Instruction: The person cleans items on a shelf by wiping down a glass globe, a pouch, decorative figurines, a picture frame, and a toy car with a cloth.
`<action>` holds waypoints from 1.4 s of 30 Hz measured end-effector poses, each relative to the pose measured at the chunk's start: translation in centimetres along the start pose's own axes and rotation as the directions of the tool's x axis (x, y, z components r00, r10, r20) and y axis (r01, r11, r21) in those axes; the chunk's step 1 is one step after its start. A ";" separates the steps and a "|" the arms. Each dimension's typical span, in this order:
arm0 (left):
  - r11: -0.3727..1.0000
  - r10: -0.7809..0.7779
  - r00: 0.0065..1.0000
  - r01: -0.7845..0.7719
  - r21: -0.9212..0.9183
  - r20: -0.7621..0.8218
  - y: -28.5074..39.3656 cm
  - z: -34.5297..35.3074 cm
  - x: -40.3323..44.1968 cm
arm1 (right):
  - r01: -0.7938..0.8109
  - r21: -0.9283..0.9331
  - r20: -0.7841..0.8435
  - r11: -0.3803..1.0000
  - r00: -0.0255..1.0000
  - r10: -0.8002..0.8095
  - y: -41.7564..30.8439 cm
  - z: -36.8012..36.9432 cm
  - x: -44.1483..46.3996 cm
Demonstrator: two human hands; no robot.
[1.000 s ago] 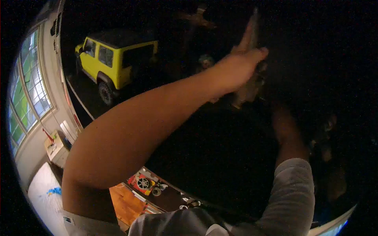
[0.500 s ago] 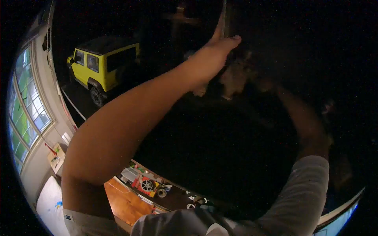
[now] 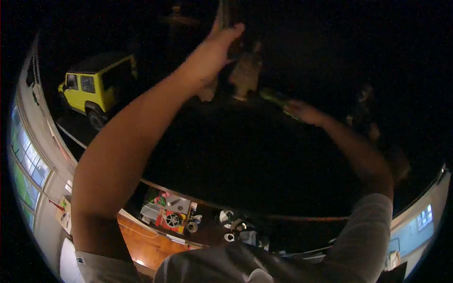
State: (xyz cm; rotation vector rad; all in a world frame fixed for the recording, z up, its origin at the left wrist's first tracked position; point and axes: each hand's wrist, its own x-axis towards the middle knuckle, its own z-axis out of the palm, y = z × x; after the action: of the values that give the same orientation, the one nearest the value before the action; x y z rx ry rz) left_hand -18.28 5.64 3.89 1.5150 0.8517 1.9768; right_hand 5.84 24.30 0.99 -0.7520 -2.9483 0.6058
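My left hand (image 3: 212,52) is raised high, with its thumb apart from the fingers and a thin upright panel (image 3: 226,14) between them. The panel's upper part runs out of view. Lower and to the right, my right hand (image 3: 304,112) is closed around a long greenish thing (image 3: 273,95), too dark and blurred to name. Between the hands stands a pale, statue-like figure (image 3: 245,75). A yellow toy jeep (image 3: 87,92) with a dark roof sits left of my left forearm.
A dim cross-shaped thing (image 3: 177,19) is at the top. Another dark figure (image 3: 364,106) stands at the right. Reflection-like at the bottom are a window (image 3: 30,155), an orange-brown floor (image 3: 151,240) and a cluttered surface with a red box (image 3: 171,220). Most of the middle is too dark to make out.
The view has shifted, so the jeep, the figure and my left hand appear further left. My right hand, barely visible before, now shows with the greenish thing in it.
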 end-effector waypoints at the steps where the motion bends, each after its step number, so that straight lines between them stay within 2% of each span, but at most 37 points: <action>1: 1.000 -0.004 1.000 0.004 -0.024 -0.004 0.0 0.1 0.1 | -0.095 -0.031 -0.032 0.995 0.995 0.094 0.3 0.6 -0.4; 4: 0.997 -0.009 1.000 0.007 -0.071 -0.024 -0.2 0.0 0.3 | 0.072 0.049 -0.203 0.996 0.977 -0.060 -0.1 2.4 -1.7; 6: 0.996 -0.033 0.999 0.031 -0.084 -0.022 -0.4 0.2 0.1 | -0.123 0.187 -0.258 0.975 0.951 0.169 -0.3 0.5 -2.2; 7: 1.000 0.002 1.000 -0.002 -0.013 -0.014 -0.4 0.3 -0.2 | -0.214 0.263 -0.276 0.941 0.918 0.286 -0.1 -0.5 -2.4; 8: 0.997 0.039 0.999 -0.038 0.060 -0.003 -0.5 0.3 -0.5 | -0.228 0.224 -0.335 0.948 0.895 0.295 0.9 -1.1 -2.6; 10: 0.997 0.049 0.999 -0.049 0.063 0.005 -0.5 0.5 -0.8 | -0.260 0.140 -0.448 0.955 0.844 0.296 4.2 -1.4 -2.2; 12: 0.998 -0.007 1.000 0.008 -0.069 0.004 -0.3 0.7 -0.6 | -0.277 -0.025 -0.353 0.961 0.902 0.251 6.2 -0.2 -1.6; 13: 0.998 -0.018 1.000 0.018 -0.053 0.014 -0.6 0.2 -0.1 | -0.274 -0.106 -0.297 0.956 0.926 0.233 6.7 0.5 -1.4; 15: 0.998 -0.053 0.998 0.053 -0.020 0.031 -1.4 -0.8 0.8 | -0.176 -0.289 -0.300 0.941 0.950 0.085 5.2 1.2 -2.2; 17: 0.999 0.015 1.000 -0.016 0.044 0.028 -0.6 0.0 -0.1 | -0.102 -0.360 -0.318 0.928 0.948 -0.019 3.2 2.2 -2.0; 18: 0.996 0.051 0.998 -0.053 0.074 0.027 -0.3 0.5 -0.5 | -0.077 -0.343 -0.342 0.936 0.938 -0.048 2.6 2.7 -1.6; 19: 1.000 0.022 1.000 -0.023 0.022 0.023 -0.3 0.5 -0.3 | -0.052 -0.329 -0.366 0.943 0.928 -0.077 1.7 3.2 -1.1; 21: 0.996 -0.040 0.999 0.041 -0.085 0.020 -0.4 0.6 0.0 | -0.187 -0.350 -0.231 0.918 0.967 0.109 -1.3 3.3 0.2; 22: 0.999 -0.002 1.000 0.004 -0.050 0.029 -0.4 1.0 -0.1 | -0.250 -0.368 -0.162 0.895 0.966 0.203 -2.9 3.3 0.6; 25: 0.999 0.046 0.998 -0.046 0.008 0.039 -0.5 1.2 -0.6 | -0.248 -0.202 -0.235 0.947 0.952 0.199 -6.0 4.8 1.0; 28: 1.000 0.003 1.000 -0.003 -0.021 0.031 -0.3 1.3 -0.5 | 0.052 -0.271 -0.246 0.961 0.962 -0.121 -6.5 5.7 0.5; 31: 1.000 -0.021 0.999 0.021 0.000 0.039 0.6 1.3 -1.4 | -0.127 0.057 -0.221 0.990 0.966 0.137 -7.1 2.9 0.1; 33: 0.997 -0.067 0.996 0.068 -0.019 0.062 0.9 1.0 -1.5 | -0.091 -0.019 -0.367 0.996 0.927 0.078 -2.3 0.7 1.7; 34: 0.998 -0.045 0.998 0.043 0.037 0.047 1.0 0.9 -1.4 | -0.076 -0.058 -0.435 0.995 0.899 0.043 -0.8 0.2 2.5; 36: 0.989 0.002 1.000 -0.005 0.147 0.020 0.7 0.8 -1.2 | -0.150 -0.238 -0.404 0.959 0.914 0.043 -1.2 0.3 3.3; 38: 0.997 0.015 0.999 -0.017 0.072 0.031 0.4 0.7 -0.8 | -0.121 -0.252 -0.334 0.960 0.942 0.031 -1.5 0.8 4.2; 39: 0.999 0.020 0.999 -0.021 0.035 0.037 0.2 0.6 -0.7 | -0.063 -0.173 -0.277 0.983 0.961 0.013 -1.3 1.3 4.8; 41: 0.999 -0.010 0.999 0.008 0.044 0.036 -0.3 0.4 -0.2 | -0.048 -0.118 -0.226 0.992 0.974 0.020 0.9 2.4 6.5; 42: 0.999 -0.026 0.999 0.024 0.046 0.038 -0.6 0.4 -0.1 | -0.083 -0.150 -0.234 0.985 0.971 0.046 3.8 2.5 8.2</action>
State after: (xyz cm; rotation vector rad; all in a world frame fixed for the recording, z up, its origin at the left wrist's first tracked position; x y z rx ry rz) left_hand -17.87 6.00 3.46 1.5552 0.9014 1.9163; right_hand -0.01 30.28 -3.25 -0.8694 -2.7891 0.2662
